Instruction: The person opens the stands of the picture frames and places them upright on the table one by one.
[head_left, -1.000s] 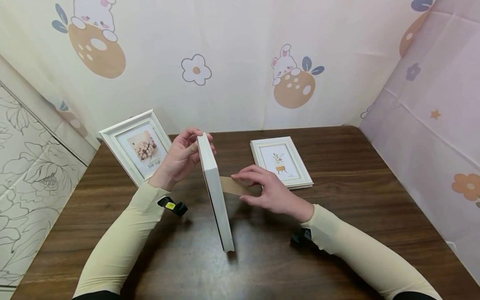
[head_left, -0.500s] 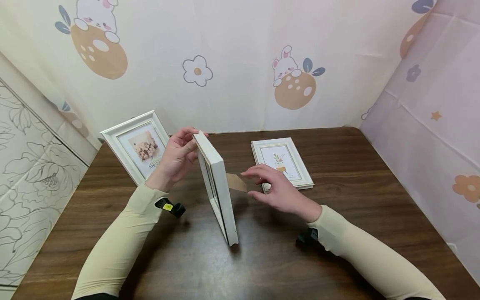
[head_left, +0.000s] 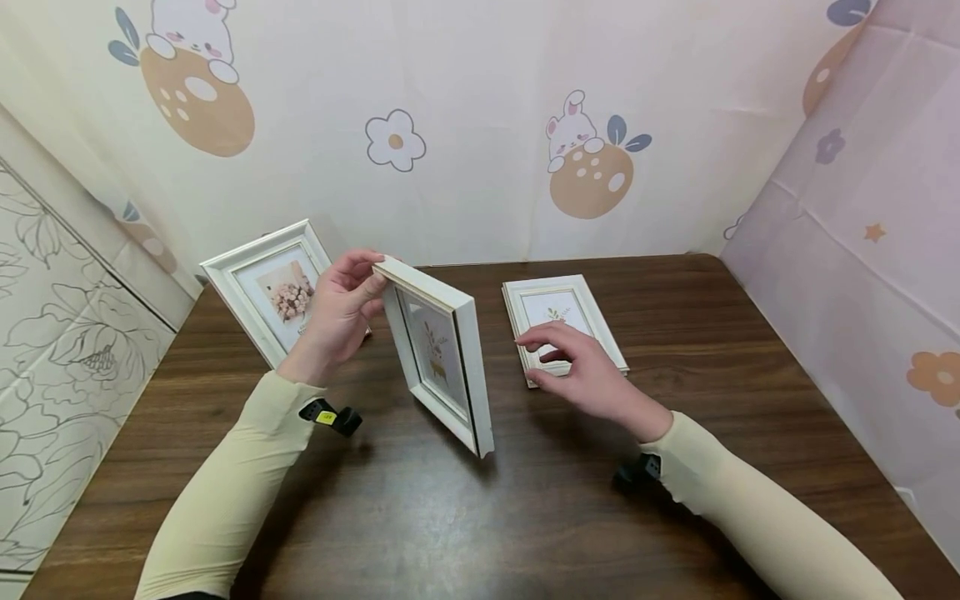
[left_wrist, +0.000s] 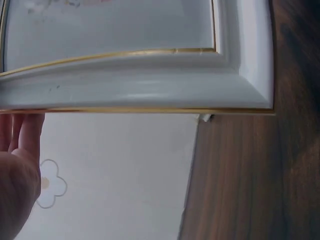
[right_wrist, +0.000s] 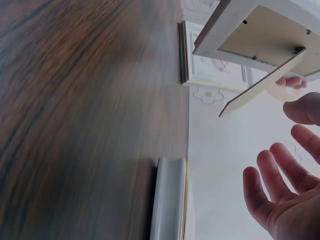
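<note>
My left hand (head_left: 337,312) grips a white photo frame (head_left: 438,354) by its top left corner, thumb on the front. Behind the glass is a drawing of a potted plant; gold lines edge the moulding in the left wrist view. The frame stands upright and turned at an angle. Out from its back sticks a brown support leg (right_wrist: 262,82), visible in the right wrist view and hidden in the head view. My right hand (head_left: 585,371) hangs empty, fingers loosely bent, in front of flat-lying white frames (head_left: 547,304) with a plant picture on top.
Another white photo frame (head_left: 281,292) with a flower photo stands at the back left, behind my left hand. All of these are on a dark wood table (head_left: 675,325). A patterned cloth (head_left: 465,167) hangs along the table's back edge.
My right hand has let go of the brown leg and drawn back to the right. My left hand has swung the frame round, so its picture now shows in the head view.
</note>
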